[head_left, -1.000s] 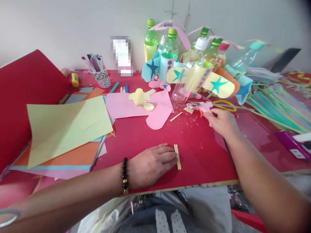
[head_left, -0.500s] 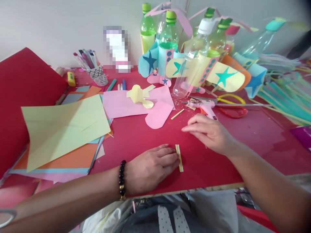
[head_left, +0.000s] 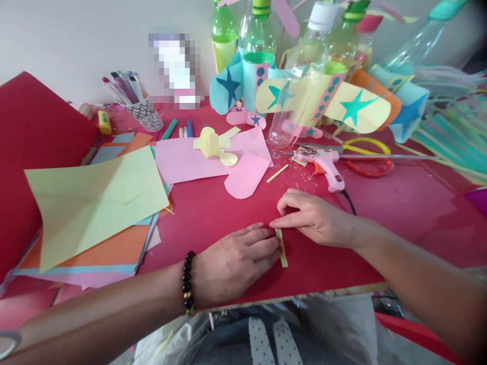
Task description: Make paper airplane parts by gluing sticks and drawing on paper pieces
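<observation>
A narrow pale-yellow paper strip [head_left: 283, 256], with a crease or fold line along its length, lies near the table's front edge. My left hand [head_left: 243, 258] rests flat, palm down, its fingertips pressing the strip's left side. At the strip's far end is my right hand [head_left: 315, 218], one finger stretched to touch it and another bent, with a gap between them. Beyond my hands lie a pink paper sheet [head_left: 177, 159], a rounded pink cut-out [head_left: 246, 177] and a small yellow paper piece [head_left: 209, 143].
A pink glue gun [head_left: 330, 167] with a cord and scissors [head_left: 369, 147] lie behind my right hand. Decorated plastic bottles [head_left: 261, 45] stand at the back. Coloured paper sheets [head_left: 95, 187] are stacked left, near a pen cup [head_left: 146, 115].
My right hand has come down and left, from above the table to the far end of the strip. The left hand stays on the strip. The view has shifted slightly.
</observation>
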Demonstrator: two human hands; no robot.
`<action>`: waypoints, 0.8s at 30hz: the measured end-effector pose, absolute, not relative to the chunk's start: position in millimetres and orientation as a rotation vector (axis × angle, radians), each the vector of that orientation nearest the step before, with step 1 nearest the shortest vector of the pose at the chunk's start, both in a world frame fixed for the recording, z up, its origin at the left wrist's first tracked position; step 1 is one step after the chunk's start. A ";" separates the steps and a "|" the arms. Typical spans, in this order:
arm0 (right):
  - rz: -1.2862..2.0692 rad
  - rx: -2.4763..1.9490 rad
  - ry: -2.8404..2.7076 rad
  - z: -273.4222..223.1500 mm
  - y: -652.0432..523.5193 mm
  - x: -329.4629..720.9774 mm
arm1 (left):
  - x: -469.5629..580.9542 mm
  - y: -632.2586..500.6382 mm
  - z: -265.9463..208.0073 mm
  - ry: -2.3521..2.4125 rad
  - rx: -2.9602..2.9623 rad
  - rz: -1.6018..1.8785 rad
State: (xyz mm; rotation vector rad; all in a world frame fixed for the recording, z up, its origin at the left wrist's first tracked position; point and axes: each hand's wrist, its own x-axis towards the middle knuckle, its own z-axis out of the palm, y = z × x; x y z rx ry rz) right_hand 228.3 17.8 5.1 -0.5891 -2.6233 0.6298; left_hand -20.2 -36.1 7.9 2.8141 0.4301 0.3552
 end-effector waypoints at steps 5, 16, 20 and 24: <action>0.641 -0.603 -2.618 6.0 18.2 228.4 | -20.2 -36.5 6.3 0.432 2.822 0.324; 0.711 -0.578 -2.596 0.9 21.0 231.4 | -21.0 -37.4 4.7 0.452 2.820 0.257; 0.778 -0.573 -2.568 -0.2 21.2 232.7 | -20.2 -37.7 6.7 0.451 2.840 0.278; 0.805 -0.577 -2.538 1.6 20.9 231.7 | -19.4 -37.9 7.1 0.445 2.857 0.301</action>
